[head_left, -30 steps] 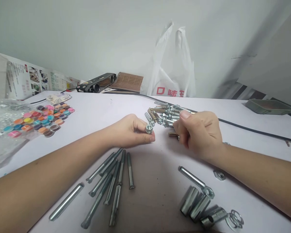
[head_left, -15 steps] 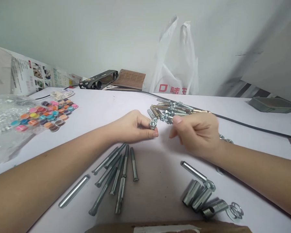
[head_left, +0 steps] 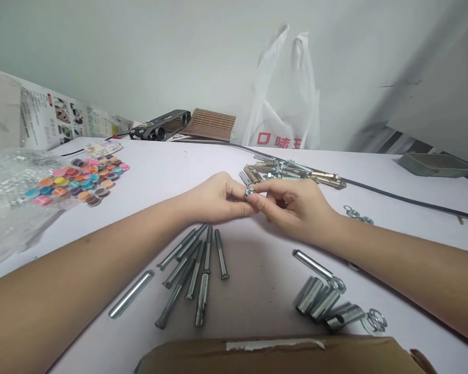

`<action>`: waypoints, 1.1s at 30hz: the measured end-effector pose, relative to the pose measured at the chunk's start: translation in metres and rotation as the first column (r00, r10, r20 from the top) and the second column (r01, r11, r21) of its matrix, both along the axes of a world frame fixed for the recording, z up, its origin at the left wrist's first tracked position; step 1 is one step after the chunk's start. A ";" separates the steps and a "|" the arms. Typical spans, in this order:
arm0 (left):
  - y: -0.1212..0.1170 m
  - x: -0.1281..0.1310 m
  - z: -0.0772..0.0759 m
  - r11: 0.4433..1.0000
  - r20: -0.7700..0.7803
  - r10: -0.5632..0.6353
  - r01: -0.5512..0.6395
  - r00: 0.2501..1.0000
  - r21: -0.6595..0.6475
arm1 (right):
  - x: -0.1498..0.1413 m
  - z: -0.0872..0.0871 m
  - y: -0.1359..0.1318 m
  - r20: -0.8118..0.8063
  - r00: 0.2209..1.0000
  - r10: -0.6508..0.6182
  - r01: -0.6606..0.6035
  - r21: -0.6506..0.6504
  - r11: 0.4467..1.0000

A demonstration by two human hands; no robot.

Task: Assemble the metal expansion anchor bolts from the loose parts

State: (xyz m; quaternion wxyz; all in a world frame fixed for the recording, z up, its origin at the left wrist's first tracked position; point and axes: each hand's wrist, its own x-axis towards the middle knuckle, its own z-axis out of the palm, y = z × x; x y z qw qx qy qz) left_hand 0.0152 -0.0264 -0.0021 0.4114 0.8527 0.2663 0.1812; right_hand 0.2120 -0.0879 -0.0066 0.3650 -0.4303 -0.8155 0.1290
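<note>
My left hand (head_left: 226, 200) is closed around what looks like an expansion bolt, its shank hidden by the fingers. At its end shows a silver hex nut (head_left: 250, 192), which the thumb and forefinger of my right hand (head_left: 298, 210) pinch. Just behind the hands lies a pile of assembled expansion bolts (head_left: 288, 169), silver and brass-coloured. In front of my left wrist, several loose bolts (head_left: 197, 267) with flared ends are spread on the table. Metal sleeves (head_left: 310, 296) lie in front of my right forearm, beside washers (head_left: 374, 320).
A cardboard box (head_left: 273, 358) stands at the near edge. At left, coloured round pieces (head_left: 78, 182) lie by clear plastic wrap (head_left: 15, 192). Along the back are a black cable (head_left: 393, 193), a white plastic bag (head_left: 284, 114) and a bamboo mat (head_left: 212, 124). A green tray (head_left: 437, 165) is far right.
My right hand has moved left from beside the pile and now meets my left hand, gripping the nut there. The view has shifted slightly, showing more of the box.
</note>
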 end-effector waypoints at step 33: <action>0.010 -0.002 -0.006 0.377 0.139 0.122 -0.175 0.983 0.909 | 0.002 0.036 0.011 0.035 0.960 -0.278 0.280 -0.121 0.952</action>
